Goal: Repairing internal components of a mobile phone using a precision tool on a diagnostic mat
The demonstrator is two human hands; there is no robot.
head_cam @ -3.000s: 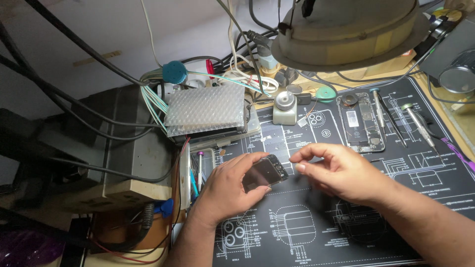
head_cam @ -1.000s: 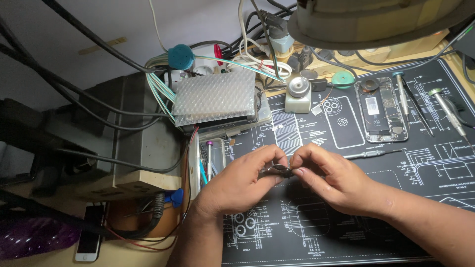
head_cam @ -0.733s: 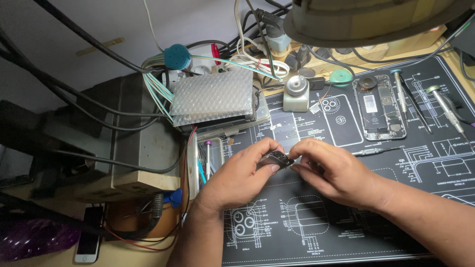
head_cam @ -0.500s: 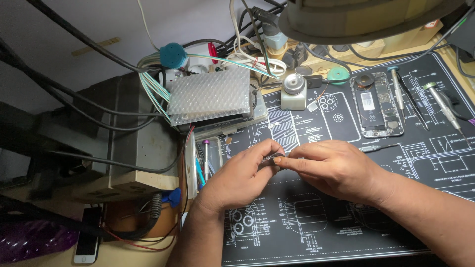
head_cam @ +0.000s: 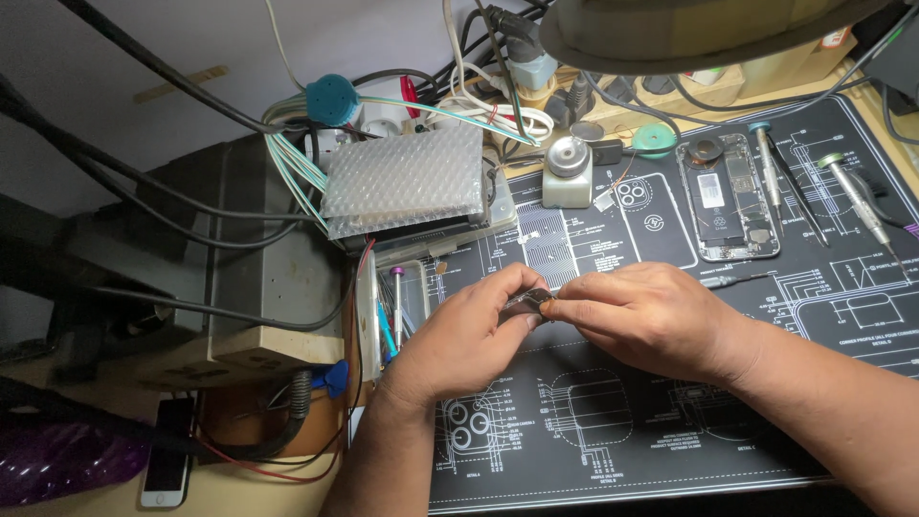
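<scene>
**Small dark part now pinched edge-on between both hands at centre frame**

A black repair mat [head_cam: 862,316] printed with white diagrams fills the lower right of the frame; a grey metal box [head_cam: 239,258] sits at the left, with a bubble-wrapped block [head_cam: 402,182] at its upper right corner. An opened phone [head_cam: 728,196] lies on the mat at upper right, flanked by two screwdrivers [head_cam: 852,196].

At the centre, the left hand [head_cam: 469,335] and the right hand [head_cam: 641,316] are brought together above the mat. A small dark part [head_cam: 526,302] is gripped between the fingertips of both hands. Three seconds ago it was held with its broad face up in the left hand; since then it has been turned on edge, and the right-hand fingers have been closed onto its end. Only a sliver is now shown, so its exact kind cannot be told. The work appears to be concentrated on that edge.
</scene>
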